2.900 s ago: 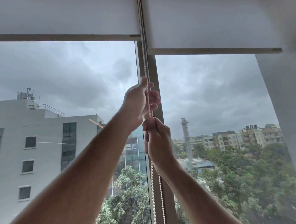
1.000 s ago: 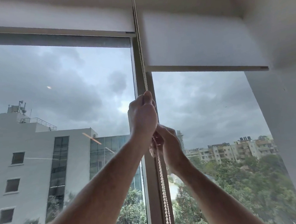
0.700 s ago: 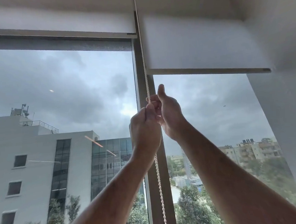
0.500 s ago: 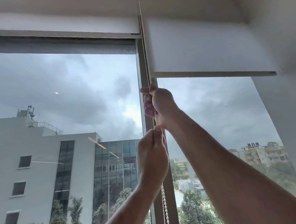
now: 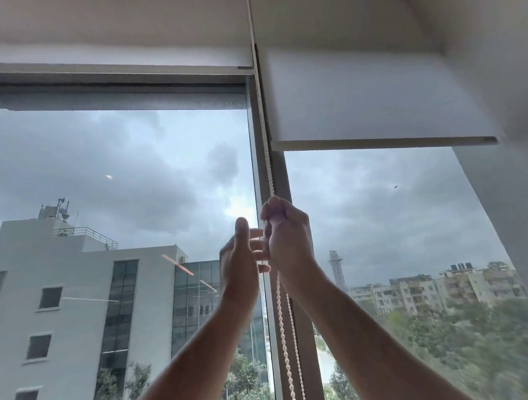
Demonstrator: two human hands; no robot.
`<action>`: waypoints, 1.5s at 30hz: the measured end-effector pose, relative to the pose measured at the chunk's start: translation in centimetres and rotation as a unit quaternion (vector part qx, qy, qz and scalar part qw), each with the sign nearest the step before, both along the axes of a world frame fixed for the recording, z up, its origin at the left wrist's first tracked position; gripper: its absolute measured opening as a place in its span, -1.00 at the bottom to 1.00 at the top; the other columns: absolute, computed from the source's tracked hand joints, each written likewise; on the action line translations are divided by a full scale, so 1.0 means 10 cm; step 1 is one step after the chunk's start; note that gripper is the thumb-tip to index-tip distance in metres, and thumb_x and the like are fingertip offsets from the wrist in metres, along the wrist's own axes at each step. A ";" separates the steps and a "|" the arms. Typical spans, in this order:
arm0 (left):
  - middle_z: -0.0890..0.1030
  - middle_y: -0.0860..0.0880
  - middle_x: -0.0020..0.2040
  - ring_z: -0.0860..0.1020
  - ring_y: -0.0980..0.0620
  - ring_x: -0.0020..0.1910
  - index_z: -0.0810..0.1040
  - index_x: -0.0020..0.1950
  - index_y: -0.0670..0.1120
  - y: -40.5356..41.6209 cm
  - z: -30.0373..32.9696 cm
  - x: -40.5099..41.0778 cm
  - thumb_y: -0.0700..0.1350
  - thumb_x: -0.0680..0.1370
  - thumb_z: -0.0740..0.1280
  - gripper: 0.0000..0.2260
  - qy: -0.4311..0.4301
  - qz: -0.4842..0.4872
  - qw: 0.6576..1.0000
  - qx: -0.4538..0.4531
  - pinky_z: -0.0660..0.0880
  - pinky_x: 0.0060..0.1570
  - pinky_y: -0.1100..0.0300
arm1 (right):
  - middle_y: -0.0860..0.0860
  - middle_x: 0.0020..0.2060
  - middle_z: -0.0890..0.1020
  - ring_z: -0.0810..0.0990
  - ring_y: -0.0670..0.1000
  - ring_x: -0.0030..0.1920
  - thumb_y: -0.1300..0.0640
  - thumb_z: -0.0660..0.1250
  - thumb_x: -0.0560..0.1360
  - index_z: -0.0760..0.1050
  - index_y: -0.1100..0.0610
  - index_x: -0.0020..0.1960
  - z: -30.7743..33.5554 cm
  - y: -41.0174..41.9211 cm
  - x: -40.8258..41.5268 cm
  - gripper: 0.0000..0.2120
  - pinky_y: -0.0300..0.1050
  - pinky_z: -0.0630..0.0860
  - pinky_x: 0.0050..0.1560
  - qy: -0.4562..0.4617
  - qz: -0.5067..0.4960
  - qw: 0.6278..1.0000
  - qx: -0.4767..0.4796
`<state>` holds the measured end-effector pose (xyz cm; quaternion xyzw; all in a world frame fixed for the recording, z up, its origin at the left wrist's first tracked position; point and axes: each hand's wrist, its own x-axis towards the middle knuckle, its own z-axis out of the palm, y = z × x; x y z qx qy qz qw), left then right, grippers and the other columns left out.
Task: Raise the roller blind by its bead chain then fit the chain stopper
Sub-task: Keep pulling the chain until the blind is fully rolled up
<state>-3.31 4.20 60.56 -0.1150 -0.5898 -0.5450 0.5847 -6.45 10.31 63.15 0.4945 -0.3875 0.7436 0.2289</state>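
A white bead chain (image 5: 265,144) hangs down the window mullion (image 5: 305,336) between two white roller blinds. The left roller blind (image 5: 109,65) is rolled almost to the top, with the window frame bare under its bottom bar. The right roller blind (image 5: 374,100) hangs lower. My right hand (image 5: 288,238) is fisted on the chain at about mid height. My left hand (image 5: 242,263) is just left of it with fingers spread, off the chain. Two strands of the chain (image 5: 285,337) run on below my hands. No chain stopper is in view.
A white wall (image 5: 509,184) stands close on the right, and a white ceiling recess (image 5: 322,7) sits over the blinds. Through the glass are a grey office building (image 5: 77,304), trees and distant flats under a cloudy sky.
The left blind has risen from lower on the glass to near the top. My hands took turns pulling the chain down; my left hand has now let go and opened.
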 end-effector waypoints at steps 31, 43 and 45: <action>0.53 0.06 -0.41 0.47 0.17 -0.42 0.51 -0.27 -0.09 0.51 0.35 0.13 -0.12 0.66 0.13 -0.66 0.112 0.217 0.957 -0.155 0.31 -0.45 0.33 | 0.04 -0.31 0.66 0.65 -0.01 -0.27 -0.17 0.08 0.65 0.60 0.18 -0.02 0.50 0.44 -0.03 -0.50 -0.16 0.54 -0.19 -0.036 0.193 0.978 0.076; 0.29 0.10 -0.52 0.30 0.17 -0.52 0.26 -0.41 0.00 0.41 -0.05 0.05 -0.25 0.64 0.16 -0.58 0.123 0.240 0.952 -0.143 0.20 -0.53 0.36 | -0.03 -0.54 0.30 0.23 -0.02 -0.49 0.30 0.12 0.52 0.43 0.02 -0.37 0.35 0.20 0.05 -0.65 -0.06 0.17 -0.37 0.024 0.119 0.992 0.029; 0.32 0.10 -0.52 0.31 0.18 -0.52 0.29 -0.40 0.01 0.36 -0.14 -0.02 -0.26 0.64 0.16 -0.58 0.120 0.229 0.957 -0.132 0.20 -0.53 0.37 | 0.00 -0.54 0.31 0.23 0.01 -0.47 0.24 0.14 0.54 0.43 0.05 -0.34 0.24 0.14 -0.01 -0.69 -0.05 0.18 -0.37 0.026 0.115 0.993 0.019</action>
